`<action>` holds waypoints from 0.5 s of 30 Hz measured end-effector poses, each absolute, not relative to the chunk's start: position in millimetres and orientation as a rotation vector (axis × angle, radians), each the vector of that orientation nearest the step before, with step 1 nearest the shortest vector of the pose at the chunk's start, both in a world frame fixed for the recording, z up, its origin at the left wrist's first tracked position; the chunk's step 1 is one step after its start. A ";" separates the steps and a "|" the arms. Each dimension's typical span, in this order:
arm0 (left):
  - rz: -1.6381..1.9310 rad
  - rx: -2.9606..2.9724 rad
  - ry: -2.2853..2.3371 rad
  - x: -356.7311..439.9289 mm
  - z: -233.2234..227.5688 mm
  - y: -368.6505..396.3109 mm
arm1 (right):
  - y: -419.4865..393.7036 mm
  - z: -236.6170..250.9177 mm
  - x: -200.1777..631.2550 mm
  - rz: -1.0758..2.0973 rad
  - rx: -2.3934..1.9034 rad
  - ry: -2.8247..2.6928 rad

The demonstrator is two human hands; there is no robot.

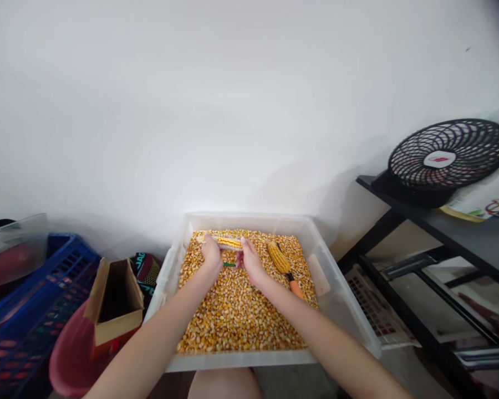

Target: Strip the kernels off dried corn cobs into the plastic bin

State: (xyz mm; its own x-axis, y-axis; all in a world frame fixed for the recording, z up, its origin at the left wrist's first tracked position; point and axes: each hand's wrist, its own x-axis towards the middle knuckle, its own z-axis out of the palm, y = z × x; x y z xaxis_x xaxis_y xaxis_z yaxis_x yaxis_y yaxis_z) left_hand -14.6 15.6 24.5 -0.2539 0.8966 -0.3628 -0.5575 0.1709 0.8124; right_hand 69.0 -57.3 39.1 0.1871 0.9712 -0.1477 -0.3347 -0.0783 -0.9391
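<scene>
A partly shelled corn cob (pixel 229 243) lies sideways between my two hands, just above a bed of loose corn kernels (pixel 233 321). Closed around its left end is my left hand (pixel 212 250). The fingers of my right hand (pixel 249 259) grip the right end. Yellow kernels still line part of the cob, while other parts look bare and pale. Below the cob a green strip (pixel 229 264) shows, its kind unclear. To the right, a fuller corn cob (pixel 278 257) rests on the kernels, beside a tool with an orange handle (pixel 295 288).
The kernels fill a translucent plastic bin (pixel 345 310). An open cardboard box (pixel 118 327), a pink basin (pixel 69 352) and a blue crate (pixel 33 302) stand at the left. On the right, a black rack (pixel 424 227) carries a fan (pixel 449 155). A white wall (pixel 241 111) rises behind.
</scene>
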 end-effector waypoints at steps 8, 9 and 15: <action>1.516 0.532 1.081 -7.2 42.7 -1.6 | -54.7 36.9 69.3 1.344 -1.124 -0.412; 1.517 0.539 1.080 -7.0 43.1 -2.2 | -55.1 36.6 69.0 1.344 -1.132 -0.415; 1.483 0.484 1.135 -8.3 42.8 -0.4 | -58.2 32.0 66.4 1.248 -1.201 -0.586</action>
State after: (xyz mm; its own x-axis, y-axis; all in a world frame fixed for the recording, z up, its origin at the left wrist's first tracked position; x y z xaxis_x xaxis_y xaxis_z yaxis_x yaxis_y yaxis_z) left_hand -8.3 -0.4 42.8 -0.2658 0.9193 -0.2902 -0.5206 0.1165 0.8458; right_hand 66.4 -58.2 32.0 0.2864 0.9241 -0.2532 -0.3958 -0.1265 -0.9096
